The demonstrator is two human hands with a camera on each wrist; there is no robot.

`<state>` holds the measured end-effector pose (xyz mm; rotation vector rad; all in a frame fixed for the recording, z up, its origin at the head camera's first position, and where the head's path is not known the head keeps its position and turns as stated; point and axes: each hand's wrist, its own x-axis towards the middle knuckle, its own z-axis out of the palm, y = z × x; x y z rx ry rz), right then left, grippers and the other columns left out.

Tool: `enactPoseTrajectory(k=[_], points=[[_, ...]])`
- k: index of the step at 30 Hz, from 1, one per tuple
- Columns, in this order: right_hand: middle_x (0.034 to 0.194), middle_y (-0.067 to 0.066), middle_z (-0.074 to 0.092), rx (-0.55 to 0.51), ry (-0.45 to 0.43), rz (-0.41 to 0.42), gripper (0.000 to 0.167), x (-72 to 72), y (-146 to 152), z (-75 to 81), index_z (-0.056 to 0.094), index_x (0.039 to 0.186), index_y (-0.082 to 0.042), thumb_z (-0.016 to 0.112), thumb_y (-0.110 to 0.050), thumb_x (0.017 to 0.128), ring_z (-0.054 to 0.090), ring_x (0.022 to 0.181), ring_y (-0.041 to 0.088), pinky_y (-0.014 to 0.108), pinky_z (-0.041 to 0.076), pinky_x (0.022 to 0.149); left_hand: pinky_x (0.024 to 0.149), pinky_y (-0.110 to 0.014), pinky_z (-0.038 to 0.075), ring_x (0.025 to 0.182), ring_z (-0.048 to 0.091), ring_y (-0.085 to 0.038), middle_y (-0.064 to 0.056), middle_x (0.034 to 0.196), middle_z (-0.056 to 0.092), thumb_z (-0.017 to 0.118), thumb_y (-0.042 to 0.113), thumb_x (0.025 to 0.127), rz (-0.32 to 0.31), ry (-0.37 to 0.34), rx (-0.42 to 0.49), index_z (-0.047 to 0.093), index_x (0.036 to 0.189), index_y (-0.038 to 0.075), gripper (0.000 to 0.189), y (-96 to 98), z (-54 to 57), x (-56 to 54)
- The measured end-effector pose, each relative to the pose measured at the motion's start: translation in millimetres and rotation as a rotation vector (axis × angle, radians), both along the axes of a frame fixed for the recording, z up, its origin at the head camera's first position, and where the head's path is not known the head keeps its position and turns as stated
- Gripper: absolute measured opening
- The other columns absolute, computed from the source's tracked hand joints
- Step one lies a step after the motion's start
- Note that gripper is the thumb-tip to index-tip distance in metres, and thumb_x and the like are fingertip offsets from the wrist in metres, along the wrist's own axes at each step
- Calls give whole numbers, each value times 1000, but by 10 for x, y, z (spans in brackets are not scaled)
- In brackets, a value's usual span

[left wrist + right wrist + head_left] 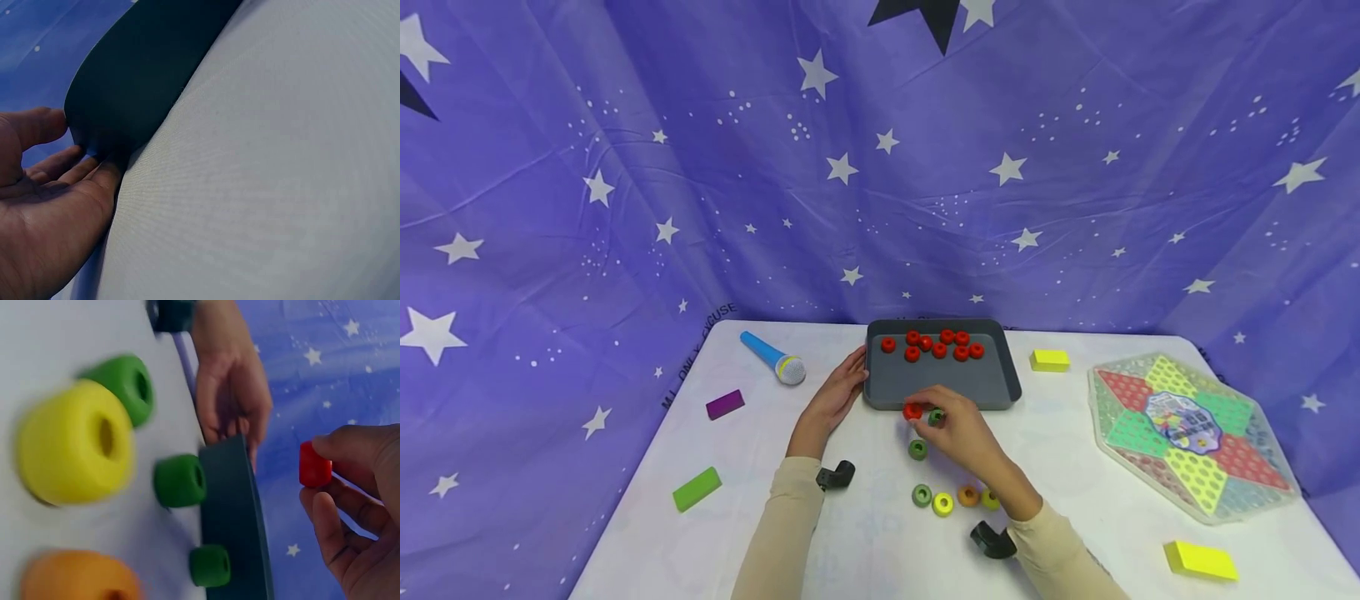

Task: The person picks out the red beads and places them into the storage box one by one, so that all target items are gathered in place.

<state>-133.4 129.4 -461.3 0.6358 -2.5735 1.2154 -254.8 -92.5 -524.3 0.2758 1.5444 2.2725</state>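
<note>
The dark grey tray lies at the table's back, with several red beads in its far half. My left hand holds the tray's left edge, its thumb at the rim and its fingers against the outer wall. Between thumb and fingertips, my right hand pinches a red bead just off the tray's front edge. Green beads stand near that hand, one partly hidden behind its fingers. Closer to me are another green bead, yellow beads and an orange bead.
A toy microphone, a purple block and a green block lie on the left. To the right are a hexagonal star-patterned game board and two yellow blocks. A starry purple cloth hangs behind the table.
</note>
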Motion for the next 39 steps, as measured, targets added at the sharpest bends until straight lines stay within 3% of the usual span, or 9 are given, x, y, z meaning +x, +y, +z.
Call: enactPoseTrajectory(k=[7, 12, 18, 24, 31, 39], points=[[101, -3, 67, -13, -31, -30, 25, -331, -1, 54, 71, 107, -17, 76, -14, 82, 68, 85, 23, 21, 54, 60, 121, -39, 9, 149, 9, -22, -12, 162, 11, 37, -5, 98, -11, 19, 32, 16, 154, 4, 61, -11, -23, 1], [102, -3, 67, 16, -55, -68, 26, -498, -20, 66, 72, 108, -17, 76, -17, 82, 68, 91, 26, 28, 56, 66, 121, -39, 9, 149, 8, -22, -14, 162, 10, 36, -6, 98, -18, 30, 32, 15, 154, 3, 61, 6, -6, 1], [111, -3, 66, 8, -147, -87, 28, -695, -69, 32, 71, 110, -21, 75, -18, 83, 67, 96, 25, 36, 56, 78, 121, -38, 11, 149, 9, -22, -13, 161, 11, 36, -6, 98, -14, 28, 16, 15, 154, 4, 60, 1, 0, -10], [113, 4, 68, 8, -196, -89, 30, -881, -100, 19, 71, 112, -12, 74, -19, 83, 65, 98, 25, 43, 54, 85, 121, -39, 10, 149, 9, -22, -13, 162, 11, 35, -6, 98, -11, 20, 31, 15, 154, 3, 60, 7, -22, -10], [106, 5, 69, 42, -313, -130, 29, -1060, -146, 22, 72, 111, -12, 74, -19, 83, 65, 93, 20, 36, 54, 80, 121, -38, 11, 149, 9, -21, -13, 161, 11, 36, -7, 97, -2, 4, 42, 16, 154, 4, 61, 4, -18, -12], [94, 4, 71, 149, -323, -118, 25, -1223, -236, -5, 73, 105, -7, 76, -15, 81, 64, 87, 18, 34, 52, 78, 121, -38, 12, 149, 10, -22, -13, 161, 12, 36, -6, 98, 6, 3, 28, 16, 154, 4, 60, -1, 0, -3]])
